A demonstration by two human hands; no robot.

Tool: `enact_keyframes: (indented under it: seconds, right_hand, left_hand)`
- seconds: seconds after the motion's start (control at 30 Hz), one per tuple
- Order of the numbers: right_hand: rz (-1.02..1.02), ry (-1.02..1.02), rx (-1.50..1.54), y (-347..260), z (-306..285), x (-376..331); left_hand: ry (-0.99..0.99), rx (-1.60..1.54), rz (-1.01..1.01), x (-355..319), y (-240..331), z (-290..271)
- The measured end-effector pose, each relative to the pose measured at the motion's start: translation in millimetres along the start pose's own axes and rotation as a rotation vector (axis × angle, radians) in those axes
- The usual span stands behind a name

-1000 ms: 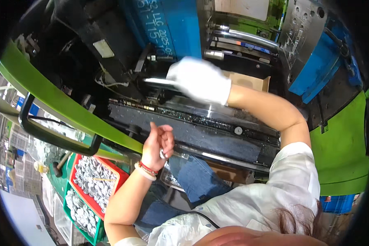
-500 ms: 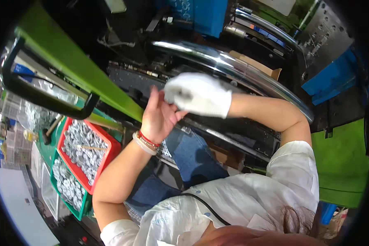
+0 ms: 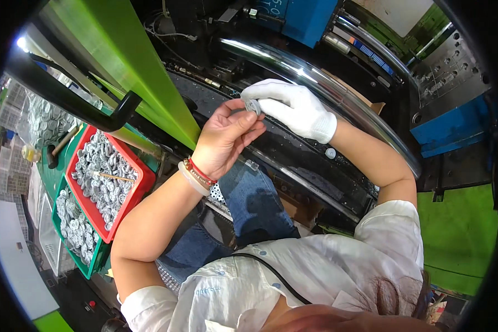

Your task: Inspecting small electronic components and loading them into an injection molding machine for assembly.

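My right hand (image 3: pixel 293 108) wears a white glove and pinches a small round grey metal part (image 3: pixel 253 105) at its fingertips. My bare left hand (image 3: pixel 226 137), with bracelets at the wrist, is raised beside it, and its fingers touch the same part from the left. Both hands meet in front of a big machine, just below a shiny chrome bar (image 3: pixel 321 83). Most of the part is hidden by the fingers.
A red tray (image 3: pixel 131 166) filled with several grey round parts rests on a green crate (image 3: pixel 88 263) at the lower left. A green machine guard (image 3: pixel 127 61) with a black handle (image 3: pixel 72 99) runs across the upper left. Blue machine blocks (image 3: pixel 451 124) stand at the right.
My gloved right hand pulled back from deep in the machine toward me. My left hand rose to meet it, and both now hold the small part together.
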State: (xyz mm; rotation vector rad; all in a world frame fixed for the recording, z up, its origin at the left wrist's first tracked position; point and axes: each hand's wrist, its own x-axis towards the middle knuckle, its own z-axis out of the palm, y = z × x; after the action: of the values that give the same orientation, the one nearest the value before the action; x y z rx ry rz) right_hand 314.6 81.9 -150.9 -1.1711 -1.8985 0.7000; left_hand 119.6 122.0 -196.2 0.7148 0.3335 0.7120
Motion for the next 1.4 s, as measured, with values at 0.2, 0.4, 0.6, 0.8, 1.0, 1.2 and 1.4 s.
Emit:
enact_keyframes:
  seconds: [0.2, 0.4, 0.6, 0.8, 1.0, 1.2, 1.4]
  right_hand:
    - [0.054, -0.041, 0.239, 4.0, 2.5, -1.1]
    - [0.031, -0.083, 0.066, 0.3, -8.9, -2.4]
    - [-0.195, 0.772, -0.08, 20.2, -152.6, 16.8]
    - [0.067, 1.135, 0.194, 141.3, -277.9, 60.8]
    - [0.079, 1.066, 0.366, 193.7, -308.2, 96.1]
    - [0.071, 1.045, 0.169, 204.5, -314.8, 103.4]
    - [0.124, 1.063, 0.015, 186.4, -306.0, 95.3]
  left_hand:
    - [0.051, 0.076, 0.019, 2.4, 0.6, -2.4]
    - [0.023, 0.172, -0.072, 0.4, 3.5, 4.6]
    - [-0.003, 0.208, -0.071, -1.5, -0.8, 9.4]
    - [0.036, 0.394, -0.09, -4.5, -2.1, 9.1]
    - [0.059, 0.427, -0.163, -3.0, 1.0, 15.2]
    - [0.044, 0.421, -0.214, 1.2, 0.1, 8.9]
    - [0.029, 0.427, -0.221, 2.5, -2.5, 8.2]
